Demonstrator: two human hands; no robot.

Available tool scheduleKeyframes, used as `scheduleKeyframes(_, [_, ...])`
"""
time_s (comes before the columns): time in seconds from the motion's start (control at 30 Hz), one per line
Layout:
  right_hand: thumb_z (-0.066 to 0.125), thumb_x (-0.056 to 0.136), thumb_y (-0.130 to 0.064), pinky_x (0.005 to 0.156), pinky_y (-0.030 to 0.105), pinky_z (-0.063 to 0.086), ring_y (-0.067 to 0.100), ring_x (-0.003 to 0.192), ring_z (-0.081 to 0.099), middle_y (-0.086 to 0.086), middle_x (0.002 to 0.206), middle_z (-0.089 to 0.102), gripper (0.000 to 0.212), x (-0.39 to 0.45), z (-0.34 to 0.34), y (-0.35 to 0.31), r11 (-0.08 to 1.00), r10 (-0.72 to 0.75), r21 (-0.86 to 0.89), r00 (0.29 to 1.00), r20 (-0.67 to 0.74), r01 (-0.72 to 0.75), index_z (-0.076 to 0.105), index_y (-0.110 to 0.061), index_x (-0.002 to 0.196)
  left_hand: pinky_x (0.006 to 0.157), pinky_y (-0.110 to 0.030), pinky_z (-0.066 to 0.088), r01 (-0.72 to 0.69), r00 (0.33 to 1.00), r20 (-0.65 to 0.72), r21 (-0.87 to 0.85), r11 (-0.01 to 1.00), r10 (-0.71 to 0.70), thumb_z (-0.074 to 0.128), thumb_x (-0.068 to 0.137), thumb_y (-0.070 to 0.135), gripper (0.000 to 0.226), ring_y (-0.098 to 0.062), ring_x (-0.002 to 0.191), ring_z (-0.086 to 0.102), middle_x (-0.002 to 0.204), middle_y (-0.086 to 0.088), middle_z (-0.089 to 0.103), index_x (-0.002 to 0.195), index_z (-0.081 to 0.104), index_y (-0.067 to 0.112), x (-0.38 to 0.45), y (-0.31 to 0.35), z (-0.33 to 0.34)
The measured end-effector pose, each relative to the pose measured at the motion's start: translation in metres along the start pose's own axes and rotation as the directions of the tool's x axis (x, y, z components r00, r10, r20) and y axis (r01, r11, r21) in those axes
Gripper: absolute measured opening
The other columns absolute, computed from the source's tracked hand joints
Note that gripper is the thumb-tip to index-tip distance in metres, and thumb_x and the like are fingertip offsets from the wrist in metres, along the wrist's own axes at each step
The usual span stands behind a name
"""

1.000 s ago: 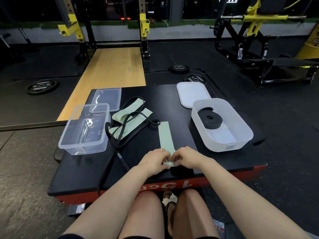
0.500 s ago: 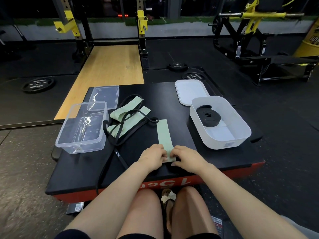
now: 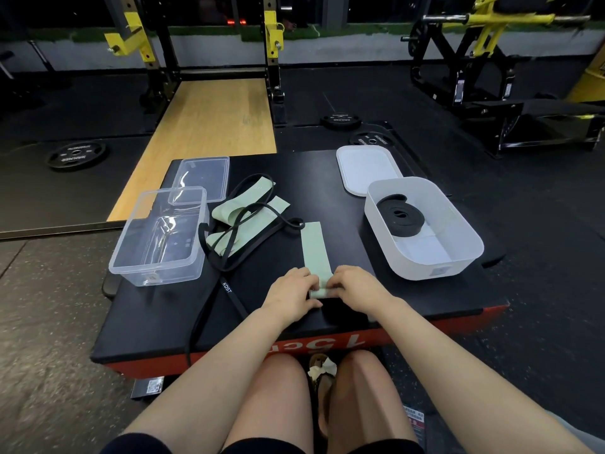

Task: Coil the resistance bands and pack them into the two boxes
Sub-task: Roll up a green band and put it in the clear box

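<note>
Left hand: the left hand (image 3: 292, 289) pinches the near end of the green band (image 3: 313, 247) with bent fingers.
Right hand: the right hand (image 3: 354, 285) pinches the same end from the other side, fingers bent too.
Green band: it lies flat and straight on the black platform (image 3: 327, 178), between the clear box (image 3: 131, 253) and the white box (image 3: 471, 237). Its near end is a small fold or roll under the fingers.
What changed: a second ago the flat strip looked a bit longer and the hands sat nearer the platform's front edge. Now the hands are a little farther in and the roll looks a tiny bit bigger. The change is small.
What it means: the rolling of this band has only just started. Most of the strip is not rolled yet.
White box: it holds one coiled black band (image 3: 400, 215). Its white lid (image 3: 366, 168) lies just behind it.
Clear box: no band is in it. Its clear lid (image 3: 203, 175) rests behind it, partly over its back rim.
Loose pile: more green bands (image 3: 226, 211) and a long black band (image 3: 229, 293) lie tangled just beside the clear box. The black one hangs over the platform's front edge.
Still to do: I think most of the packing is left.
</note>
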State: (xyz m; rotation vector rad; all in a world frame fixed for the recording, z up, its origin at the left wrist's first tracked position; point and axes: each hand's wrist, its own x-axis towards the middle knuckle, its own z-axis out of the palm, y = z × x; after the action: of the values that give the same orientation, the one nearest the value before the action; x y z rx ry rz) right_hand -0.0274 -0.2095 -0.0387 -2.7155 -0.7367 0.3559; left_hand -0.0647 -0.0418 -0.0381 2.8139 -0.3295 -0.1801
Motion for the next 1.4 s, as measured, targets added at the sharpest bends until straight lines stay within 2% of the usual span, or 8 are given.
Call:
scheduleKeyframes(0.17, [0.056, 0.093, -0.029, 0.079, 0.031, 0.045, 0.019, 0.103, 0.055, -0.002, 0.107, 0.061, 0.020, -0.002, 0.005, 0.001, 1.000, 0.023, 0.010, 0.993, -0.116, -0.022, 0.064, -0.019, 0.109, 0.083, -0.029, 0.041, 0.082, 0.996, -0.031, -0.087, 0.993, -0.085, 0.059, 0.090, 0.031, 0.020, -0.016, 0.110, 0.047, 0.109, 0.003, 0.053, 0.106, 0.060, 0.019, 0.003, 0.001, 0.004])
scheduleKeyframes(0.37, [0.050, 0.097, -0.027, 0.077, 0.032, 0.049, 0.014, 0.104, 0.052, -0.004, 0.109, 0.058, 0.022, -0.012, 0.016, 0.001, 0.999, -0.050, -0.007, 0.965, -0.256, 0.050, 0.063, -0.016, 0.110, 0.087, -0.033, 0.044, 0.133, 0.991, -0.013, -0.115, 0.984, -0.135, 0.057, 0.091, 0.031, 0.022, -0.017, 0.112, 0.048, 0.112, 0.003, 0.056, 0.107, 0.063, 0.018, 0.010, 0.000, 0.002])
scheduleKeyframes(0.57, [0.054, 0.094, -0.033, 0.079, 0.031, 0.047, 0.013, 0.106, 0.050, -0.004, 0.111, 0.056, 0.026, -0.009, 0.012, 0.004, 0.993, -0.100, -0.073, 0.975, -0.196, 0.088, 0.061, -0.015, 0.111, 0.087, -0.034, 0.046, 0.153, 0.987, -0.021, -0.147, 0.977, -0.157, 0.056, 0.092, 0.034, 0.026, -0.017, 0.107, 0.051, 0.112, 0.003, 0.052, 0.110, 0.066, 0.018, 0.011, -0.002, 0.003])
scheduleKeyframes(0.67, [0.053, 0.094, -0.028, 0.079, 0.029, 0.045, 0.015, 0.108, 0.051, -0.004, 0.115, 0.055, 0.024, -0.007, 0.014, 0.004, 0.992, -0.096, -0.093, 0.978, -0.184, 0.079, 0.059, -0.015, 0.114, 0.086, -0.033, 0.046, 0.137, 0.989, -0.038, -0.131, 0.982, -0.144, 0.054, 0.093, 0.035, 0.029, -0.018, 0.106, 0.053, 0.113, 0.003, 0.051, 0.116, 0.063, 0.020, 0.010, -0.002, 0.003])
scheduleKeyframes(0.9, [0.055, 0.094, -0.023, 0.085, 0.031, 0.046, 0.016, 0.110, 0.053, -0.003, 0.115, 0.060, 0.025, 0.003, 0.009, 0.005, 1.000, -0.020, 0.005, 0.989, -0.149, 0.021, 0.064, -0.017, 0.116, 0.086, -0.027, 0.041, 0.045, 0.993, -0.102, -0.084, 0.995, -0.054, 0.058, 0.090, 0.035, 0.034, -0.014, 0.111, 0.044, 0.118, 0.006, 0.049, 0.121, 0.053, 0.024, 0.003, -0.005, 0.007])
scheduleKeyframes(1.1, [0.055, 0.094, -0.022, 0.090, 0.035, 0.045, 0.018, 0.108, 0.054, -0.001, 0.110, 0.060, 0.023, 0.013, 0.006, 0.008, 0.995, 0.041, 0.099, 0.996, -0.073, -0.034, 0.067, -0.016, 0.113, 0.083, -0.032, 0.046, 0.139, 0.985, -0.079, -0.161, 0.977, -0.153, 0.062, 0.088, 0.026, 0.025, -0.018, 0.106, 0.049, 0.113, 0.003, 0.050, 0.110, 0.053, 0.018, 0.012, -0.002, 0.009])
scheduleKeyframes(1.27, [0.053, 0.096, -0.024, 0.089, 0.034, 0.046, 0.020, 0.102, 0.057, 0.000, 0.112, 0.055, 0.025, 0.011, 0.010, 0.005, 0.987, 0.093, 0.145, 0.986, -0.138, -0.072, 0.066, -0.015, 0.115, 0.079, -0.033, 0.045, 0.181, 0.980, -0.055, -0.176, 0.968, -0.193, 0.060, 0.090, 0.026, 0.017, -0.020, 0.099, 0.052, 0.106, 0.001, 0.051, 0.102, 0.057, 0.015, 0.019, -0.001, 0.006])
scheduleKeyframes(1.4, [0.050, 0.097, -0.026, 0.085, 0.037, 0.047, 0.026, 0.100, 0.059, 0.002, 0.112, 0.059, 0.025, 0.006, 0.016, 0.000, 0.985, 0.141, 0.134, 0.963, -0.229, -0.112, 0.064, -0.015, 0.115, 0.084, -0.035, 0.046, 0.210, 0.974, -0.040, -0.209, 0.955, -0.223, 0.059, 0.091, 0.027, 0.019, -0.018, 0.103, 0.051, 0.110, 0.002, 0.050, 0.106, 0.060, 0.015, 0.023, -0.003, 0.007])
